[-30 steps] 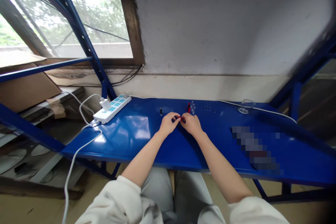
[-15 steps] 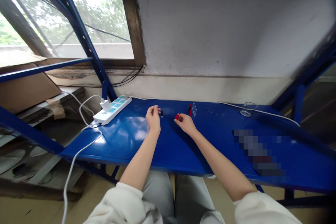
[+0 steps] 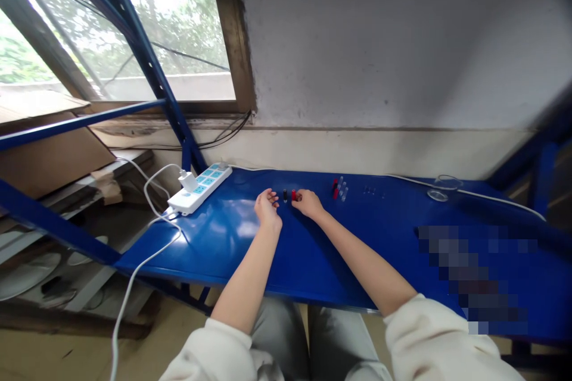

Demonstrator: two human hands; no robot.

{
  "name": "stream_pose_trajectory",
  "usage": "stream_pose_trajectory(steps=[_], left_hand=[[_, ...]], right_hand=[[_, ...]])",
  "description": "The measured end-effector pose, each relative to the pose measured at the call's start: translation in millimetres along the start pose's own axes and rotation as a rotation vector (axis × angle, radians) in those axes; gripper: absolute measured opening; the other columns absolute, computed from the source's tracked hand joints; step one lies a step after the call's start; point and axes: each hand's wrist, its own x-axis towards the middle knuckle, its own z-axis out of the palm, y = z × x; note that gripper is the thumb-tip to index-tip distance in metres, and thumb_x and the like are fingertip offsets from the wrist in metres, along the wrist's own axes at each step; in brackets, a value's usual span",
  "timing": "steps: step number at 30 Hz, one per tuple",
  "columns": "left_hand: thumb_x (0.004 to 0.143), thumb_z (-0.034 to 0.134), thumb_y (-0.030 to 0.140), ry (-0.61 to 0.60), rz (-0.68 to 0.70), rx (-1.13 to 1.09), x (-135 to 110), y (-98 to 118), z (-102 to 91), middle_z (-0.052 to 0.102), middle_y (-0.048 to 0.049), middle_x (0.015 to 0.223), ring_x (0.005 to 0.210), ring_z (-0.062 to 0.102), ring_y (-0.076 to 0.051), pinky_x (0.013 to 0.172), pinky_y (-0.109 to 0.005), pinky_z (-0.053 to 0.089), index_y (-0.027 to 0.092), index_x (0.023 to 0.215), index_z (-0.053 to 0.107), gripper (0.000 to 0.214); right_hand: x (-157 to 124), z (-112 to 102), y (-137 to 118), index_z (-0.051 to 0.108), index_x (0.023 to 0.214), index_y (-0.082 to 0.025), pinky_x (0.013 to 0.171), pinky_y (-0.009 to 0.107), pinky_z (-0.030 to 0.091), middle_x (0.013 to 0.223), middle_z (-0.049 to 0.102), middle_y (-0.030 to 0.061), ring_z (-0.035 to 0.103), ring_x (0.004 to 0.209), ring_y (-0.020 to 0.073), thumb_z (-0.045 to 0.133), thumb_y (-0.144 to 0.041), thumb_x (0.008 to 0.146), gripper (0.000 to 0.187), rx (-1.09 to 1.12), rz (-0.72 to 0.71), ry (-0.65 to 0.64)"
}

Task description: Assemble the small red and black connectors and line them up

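My right hand (image 3: 307, 203) pinches a small red cylinder (image 3: 294, 194) and holds it upright at the blue table, just right of a small black cylinder (image 3: 285, 195). The black one stands by itself with a paler lower end, and a narrow gap separates the two. Left of it, my left hand (image 3: 268, 207) is held palm up with loosely curled, parted fingers and nothing in them. Farther right are red cylinders (image 3: 335, 189) beside several clear little tubes (image 3: 343, 189). Whether the red cylinder touches the tabletop, I cannot tell.
On the table's (image 3: 223, 250) left stands a white power strip (image 3: 201, 190) with a plugged-in charger and cable. Tiny clear pieces (image 3: 369, 191) and a round clear container (image 3: 437, 195) lie toward the right. A blurred-out object (image 3: 469, 274) occupies the right front.
My right hand has brought the red cylinder leftward, close beside the black one. The fingers of my left hand have spread and drawn slightly away from the black cylinder. The view has shifted a little left.
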Motion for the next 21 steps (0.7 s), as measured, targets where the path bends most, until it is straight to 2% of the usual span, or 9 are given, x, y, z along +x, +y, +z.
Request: stream_pose_trajectory(steps=[11, 16, 19, 21], left_hand=[[0.059, 0.054, 0.022, -0.028, 0.009, 0.023, -2.3, 1.2, -0.2, 0.052, 0.001, 0.062, 0.049, 0.049, -0.007, 0.044, -0.02, 0.029, 0.013, 0.074, 0.054, 0.017], [0.062, 0.052, 0.025, -0.027, 0.061, 0.083, -0.6, 1.7, 0.3, 0.052, 0.0007, 0.063, 0.049, 0.049, -0.008, 0.044, -0.02, 0.029, 0.013, 0.075, 0.053, 0.018], [0.067, 0.05, 0.027, -0.033, 0.199, 0.176, -5.7, 4.5, 0.3, 0.052, 0.0001, 0.065, 0.051, 0.049, -0.008, 0.045, -0.02, 0.031, 0.014, 0.076, 0.052, 0.016], [0.072, 0.048, 0.028, -0.107, 0.427, 0.308, -16.2, 6.0, 0.5, 0.054, -0.0012, 0.069, 0.057, 0.05, -0.009, 0.052, -0.021, 0.036, 0.015, 0.079, 0.053, 0.015]], right_hand=[[-2.6, 1.2, -1.9, 0.058, 0.074, -0.02, 0.058, 0.022, 0.032, 0.074, 0.062, 0.0005, 0.055, 0.069, 0.0137, 0.055, -0.028, 0.071, 0.009, -0.015, -0.027, 0.01], [-8.5, 0.7, 0.2, 0.059, 0.083, -0.019, 0.062, 0.024, 0.034, 0.083, 0.06, 0.0032, 0.054, 0.077, 0.0149, 0.056, -0.031, 0.072, 0.016, -0.071, -0.067, 0.023], [-17.9, -12.5, 2.5, 0.059, 0.088, -0.018, 0.065, 0.024, 0.036, 0.088, 0.059, 0.0045, 0.054, 0.079, 0.0149, 0.056, -0.031, 0.073, 0.02, -0.096, -0.117, 0.054], [-26.7, -28.4, 7.2, 0.059, 0.088, -0.018, 0.065, 0.023, 0.037, 0.089, 0.06, 0.0042, 0.054, 0.075, 0.013, 0.053, -0.03, 0.075, 0.019, -0.072, -0.162, 0.091]])
